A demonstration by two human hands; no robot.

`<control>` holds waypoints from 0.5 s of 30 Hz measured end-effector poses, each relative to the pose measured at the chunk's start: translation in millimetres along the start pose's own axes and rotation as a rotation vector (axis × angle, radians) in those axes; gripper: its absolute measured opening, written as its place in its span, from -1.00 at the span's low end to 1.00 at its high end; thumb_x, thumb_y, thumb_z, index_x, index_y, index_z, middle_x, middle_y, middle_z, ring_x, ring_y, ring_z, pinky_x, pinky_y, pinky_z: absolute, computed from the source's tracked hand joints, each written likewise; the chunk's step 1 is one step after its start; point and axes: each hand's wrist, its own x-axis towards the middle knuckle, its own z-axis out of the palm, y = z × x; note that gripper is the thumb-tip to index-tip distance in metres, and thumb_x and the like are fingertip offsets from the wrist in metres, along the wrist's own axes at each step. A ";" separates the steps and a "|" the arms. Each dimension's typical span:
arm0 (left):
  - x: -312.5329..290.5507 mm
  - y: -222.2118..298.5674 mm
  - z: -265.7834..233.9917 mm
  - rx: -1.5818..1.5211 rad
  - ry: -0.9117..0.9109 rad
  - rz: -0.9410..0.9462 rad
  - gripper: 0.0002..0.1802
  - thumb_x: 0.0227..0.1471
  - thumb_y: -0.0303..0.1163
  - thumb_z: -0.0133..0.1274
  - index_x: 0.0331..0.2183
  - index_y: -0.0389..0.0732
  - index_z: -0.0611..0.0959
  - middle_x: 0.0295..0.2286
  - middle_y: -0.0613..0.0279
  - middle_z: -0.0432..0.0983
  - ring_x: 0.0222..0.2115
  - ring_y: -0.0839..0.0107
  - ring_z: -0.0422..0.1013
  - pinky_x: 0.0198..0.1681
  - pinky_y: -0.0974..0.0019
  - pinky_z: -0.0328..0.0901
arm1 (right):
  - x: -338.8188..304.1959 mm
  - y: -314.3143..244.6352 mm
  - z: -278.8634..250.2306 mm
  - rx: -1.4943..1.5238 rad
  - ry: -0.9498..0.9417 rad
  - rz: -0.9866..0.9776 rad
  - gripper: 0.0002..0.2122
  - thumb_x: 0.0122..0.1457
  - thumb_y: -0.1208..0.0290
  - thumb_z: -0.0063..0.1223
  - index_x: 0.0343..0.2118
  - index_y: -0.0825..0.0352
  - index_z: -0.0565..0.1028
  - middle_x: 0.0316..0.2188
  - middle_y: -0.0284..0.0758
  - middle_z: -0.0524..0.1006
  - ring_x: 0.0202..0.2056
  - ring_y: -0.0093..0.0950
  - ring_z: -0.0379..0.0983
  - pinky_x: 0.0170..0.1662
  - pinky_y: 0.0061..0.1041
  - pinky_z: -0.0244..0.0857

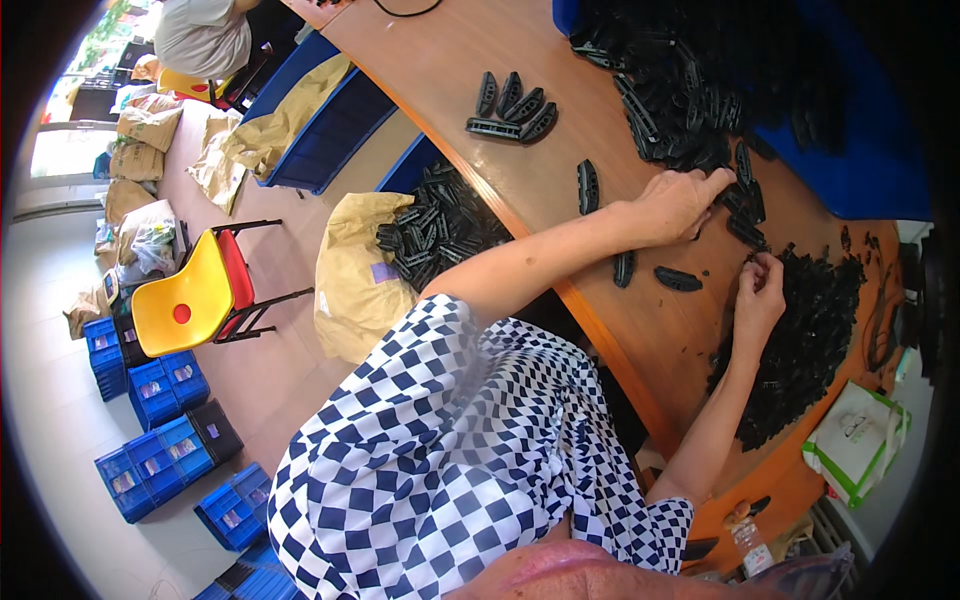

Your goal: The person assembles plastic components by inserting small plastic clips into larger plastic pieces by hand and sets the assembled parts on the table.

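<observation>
My left hand (682, 206) reaches over the wooden table, its fingers curled, the fingertips at the edge of several oval black plastic parts (742, 212). Whatever it grips is hidden by the fingers. Just nearer, my right hand (761, 292) is closed in a pinch beside a spread heap of small black pieces (800, 345); what sits between its fingertips is too small to name. Below my left forearm lie single black oval parts, one of them (678, 279) flat on the wood. Another part (588, 187) lies beyond that forearm.
A large pile of black parts (680, 100) meets a blue bin (860, 160) at the far right. Several finished-looking oval parts (512, 106) lie grouped on the table (450, 60). Left are a sack (350, 290), a yellow chair (190, 295) and blue crates (165, 465).
</observation>
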 end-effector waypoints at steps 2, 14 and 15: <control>-5.7 1.1 5.6 -0.109 0.053 -0.017 -0.46 -0.13 -0.47 0.16 -0.06 -0.21 0.38 -0.38 -0.10 0.50 -0.34 0.00 0.48 -0.26 0.07 0.36 | -5.1 5.0 6.9 0.263 -0.011 0.026 -0.85 0.12 0.57 0.07 -0.23 0.39 0.43 -0.31 -0.28 0.50 -0.33 -0.48 0.48 -0.22 -0.56 0.34; -37.5 46.8 6.5 -0.613 -0.120 -0.139 -0.52 -0.22 -0.47 0.22 -0.19 -0.39 0.47 -0.33 -0.08 0.54 -0.26 0.12 0.50 -0.19 0.24 0.38 | -43.4 -7.9 -2.0 0.810 -0.136 0.131 -0.85 0.11 0.59 0.11 -0.25 0.38 0.44 -0.41 -0.40 0.46 -0.35 -0.61 0.44 -0.24 -0.68 0.31; -38.0 46.1 9.0 -0.619 -0.134 -0.140 -0.52 -0.22 -0.47 0.22 -0.19 -0.39 0.47 -0.33 -0.08 0.54 -0.26 0.12 0.50 -0.19 0.24 0.38 | -46.6 -5.7 -2.9 0.771 -0.123 0.146 -0.87 0.10 0.58 0.12 -0.29 0.39 0.46 -0.43 -0.41 0.46 -0.37 -0.62 0.41 -0.25 -0.67 0.29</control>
